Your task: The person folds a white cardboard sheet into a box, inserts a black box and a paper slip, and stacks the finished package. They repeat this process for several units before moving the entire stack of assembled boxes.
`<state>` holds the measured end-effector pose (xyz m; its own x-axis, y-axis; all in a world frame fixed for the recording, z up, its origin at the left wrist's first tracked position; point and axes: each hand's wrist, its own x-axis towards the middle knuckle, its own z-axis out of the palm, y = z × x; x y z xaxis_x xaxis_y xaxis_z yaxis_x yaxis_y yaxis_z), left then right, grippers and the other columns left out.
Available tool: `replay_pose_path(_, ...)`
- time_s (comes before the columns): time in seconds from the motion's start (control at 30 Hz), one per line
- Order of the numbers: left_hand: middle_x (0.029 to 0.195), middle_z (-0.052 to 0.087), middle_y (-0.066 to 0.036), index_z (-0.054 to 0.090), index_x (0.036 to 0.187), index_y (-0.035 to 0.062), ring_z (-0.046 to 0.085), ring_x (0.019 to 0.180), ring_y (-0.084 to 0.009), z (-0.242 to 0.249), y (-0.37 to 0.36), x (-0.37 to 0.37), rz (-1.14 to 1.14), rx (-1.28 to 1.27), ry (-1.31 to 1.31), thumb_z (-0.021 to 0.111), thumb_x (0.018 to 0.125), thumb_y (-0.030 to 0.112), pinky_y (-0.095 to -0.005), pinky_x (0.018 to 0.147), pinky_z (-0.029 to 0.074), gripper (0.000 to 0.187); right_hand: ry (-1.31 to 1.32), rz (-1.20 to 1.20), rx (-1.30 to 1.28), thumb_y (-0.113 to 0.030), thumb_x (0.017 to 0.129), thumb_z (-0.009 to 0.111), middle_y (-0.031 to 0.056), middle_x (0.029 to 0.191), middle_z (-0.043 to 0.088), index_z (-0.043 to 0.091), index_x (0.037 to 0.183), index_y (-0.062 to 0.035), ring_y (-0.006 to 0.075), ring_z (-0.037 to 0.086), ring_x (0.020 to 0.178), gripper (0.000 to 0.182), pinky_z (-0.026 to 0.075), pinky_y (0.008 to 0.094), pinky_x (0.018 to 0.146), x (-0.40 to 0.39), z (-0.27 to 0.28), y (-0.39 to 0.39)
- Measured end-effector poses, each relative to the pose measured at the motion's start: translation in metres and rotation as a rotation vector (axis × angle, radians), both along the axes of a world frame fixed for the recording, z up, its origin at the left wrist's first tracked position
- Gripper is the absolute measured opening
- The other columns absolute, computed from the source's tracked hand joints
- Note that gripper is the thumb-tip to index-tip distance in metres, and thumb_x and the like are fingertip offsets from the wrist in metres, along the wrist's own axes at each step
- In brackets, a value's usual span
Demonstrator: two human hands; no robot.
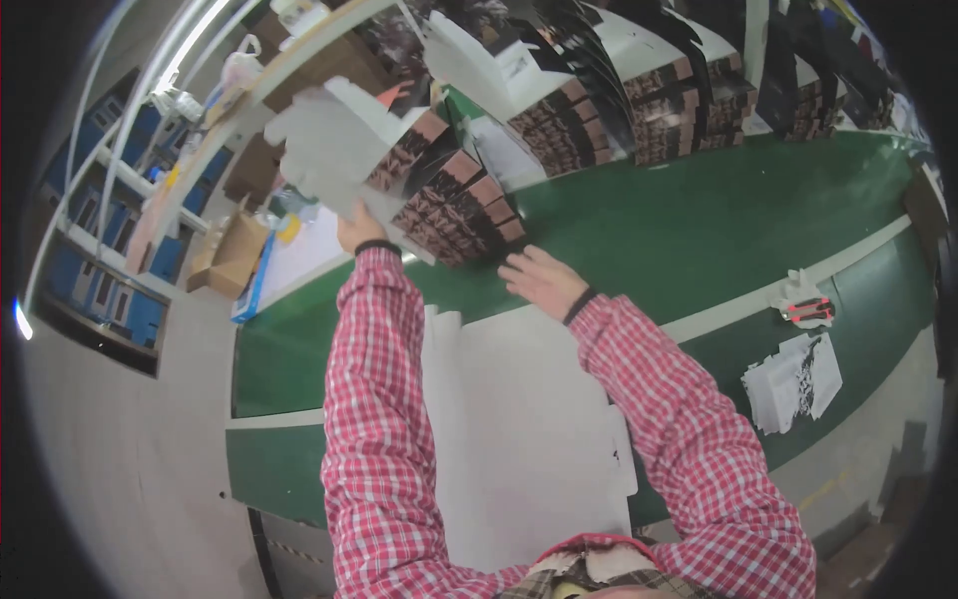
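A stack of folded cartons [454,215] with brown-and-black print and white flaps leans on the green table, between my hands. My left hand [361,228] is at the stack's left side, gripping the edge by the white flaps [334,140]; some of its fingers are hidden there. On the other side, my right hand [544,278] is open, fingers stretched and slightly apart, with the fingertips right by the stack's lower right corner. Below both hands, a large white sheet [529,419] with a curled left edge lies toward my body.
More stacks of printed cartons [564,125] stand along the back of the green table [718,215]. At right lie a red-and-black cutter [808,311] and some white printed pieces [793,384]. An open cardboard box [228,255] is at left, near a metal rack.
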<state>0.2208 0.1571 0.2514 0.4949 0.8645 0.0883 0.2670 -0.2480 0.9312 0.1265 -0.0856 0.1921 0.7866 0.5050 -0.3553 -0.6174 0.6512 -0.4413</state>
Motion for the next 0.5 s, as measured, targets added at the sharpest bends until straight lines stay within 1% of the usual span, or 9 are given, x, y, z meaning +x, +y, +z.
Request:
replay_pose_path(0.07, 0.104, 0.06, -0.014, 0.058, 0.105, -0.0008, 0.056, 0.095, -0.0304, 0.032, 0.02, -0.02, -0.001, 0.096, -0.085, 0.054, 0.08, 0.03, -0.0372, 0.081, 0.044, 0.04, -0.194, 0.175, -0.016, -0.021, 0.076, 0.066, 0.025, 0.136, 0.021, 0.003, 0.136, -0.0049, 0.0386, 0.036, 0.119, 0.088, 0.033, 0.0457, 0.097, -0.048, 0.018, -0.002)
replay_pose_path(0.1, 0.106, 0.058, -0.014, 0.057, 0.107, -0.0013, 0.054, 0.097, -0.0306, 0.045, 0.039, -0.03, 0.001, 0.072, -0.108, 0.055, 0.08, 0.03, -0.0372, 0.084, 0.043, 0.041, -0.239, 0.215, -0.046, -0.021, 0.078, 0.064, 0.0233, 0.134, 0.026, 0.006, 0.136, -0.0059, 0.0385, 0.039, 0.116, 0.084, 0.034, 0.0452, 0.096, -0.068, 0.037, -0.004)
replay_pose_path(0.17, 0.117, 0.052, -0.015, 0.05, 0.115, -0.0036, 0.049, 0.109, -0.0315, 0.08, 0.076, -0.039, 0.0, -0.04, -0.187, 0.056, 0.081, 0.029, -0.037, 0.094, 0.039, 0.047, -0.406, 0.365, -0.192, -0.023, 0.083, 0.058, 0.0164, 0.126, 0.044, 0.017, 0.135, -0.0096, 0.038, 0.051, 0.105, 0.068, 0.04, 0.0429, 0.092, -0.093, 0.079, -0.016)
replay_pose_path(0.2, 0.121, 0.048, -0.015, 0.045, 0.118, -0.0036, 0.045, 0.111, -0.0321, 0.093, 0.099, -0.042, -0.045, 0.014, -0.132, 0.054, 0.082, 0.033, -0.0377, 0.095, 0.037, 0.053, -0.459, 0.388, -0.194, -0.019, 0.083, 0.056, 0.0169, 0.124, 0.045, 0.02, 0.134, -0.0093, 0.0374, 0.053, 0.103, 0.063, 0.042, 0.0421, 0.089, -0.103, 0.089, -0.015)
replay_pose_path(0.27, 0.135, 0.031, -0.018, 0.026, 0.131, -0.0037, 0.032, 0.122, -0.0345, 0.119, 0.144, -0.047, -0.24, 0.251, 0.198, 0.043, 0.083, 0.05, -0.0407, 0.103, 0.026, 0.074, -0.574, 0.454, -0.168, -0.006, 0.085, 0.05, 0.019, 0.117, 0.051, 0.032, 0.13, -0.0081, 0.0349, 0.058, 0.094, 0.048, 0.05, 0.0388, 0.078, -0.123, 0.104, -0.016)
replay_pose_path(0.3, 0.135, 0.03, -0.017, 0.024, 0.132, 0.0001, 0.033, 0.121, -0.0352, 0.144, 0.143, -0.056, -0.254, 0.218, 0.148, 0.044, 0.083, 0.045, -0.0421, 0.1, 0.029, 0.07, -0.616, 0.472, -0.192, -0.005, 0.086, 0.049, 0.0193, 0.116, 0.051, 0.033, 0.13, -0.0083, 0.0344, 0.058, 0.094, 0.047, 0.05, 0.0387, 0.079, -0.129, 0.113, -0.013)
replay_pose_path(0.37, 0.138, 0.027, -0.012, 0.014, 0.137, 0.015, 0.037, 0.117, -0.0381, 0.186, 0.135, -0.073, -0.36, 0.078, 0.024, 0.046, 0.087, 0.028, -0.0475, 0.089, 0.043, 0.061, -0.697, 0.51, -0.283, -0.005, 0.087, 0.046, 0.0205, 0.113, 0.052, 0.037, 0.128, -0.0093, 0.0325, 0.06, 0.091, 0.043, 0.049, 0.0384, 0.081, -0.146, 0.126, -0.013)
replay_pose_path(0.47, 0.139, 0.021, -0.015, 0.006, 0.137, 0.0058, 0.031, 0.122, -0.035, 0.165, 0.157, -0.049, -0.443, 0.039, -0.109, 0.052, 0.085, 0.023, -0.0411, 0.097, 0.036, 0.072, -0.746, 0.51, -0.333, -0.009, 0.088, 0.047, 0.0242, 0.116, 0.049, 0.038, 0.128, -0.0094, 0.0336, 0.06, 0.09, 0.041, 0.048, 0.037, 0.081, -0.167, 0.12, -0.01)
replay_pose_path(0.5, 0.139, 0.023, -0.015, 0.007, 0.137, 0.0076, 0.033, 0.12, -0.0354, 0.167, 0.147, -0.052, -0.475, 0.044, -0.097, 0.051, 0.085, 0.021, -0.0418, 0.094, 0.038, 0.069, -0.734, 0.494, -0.351, -0.009, 0.087, 0.048, 0.0234, 0.115, 0.05, 0.038, 0.127, -0.0087, 0.0329, 0.06, 0.089, 0.041, 0.048, 0.0363, 0.08, -0.17, 0.119, -0.006)
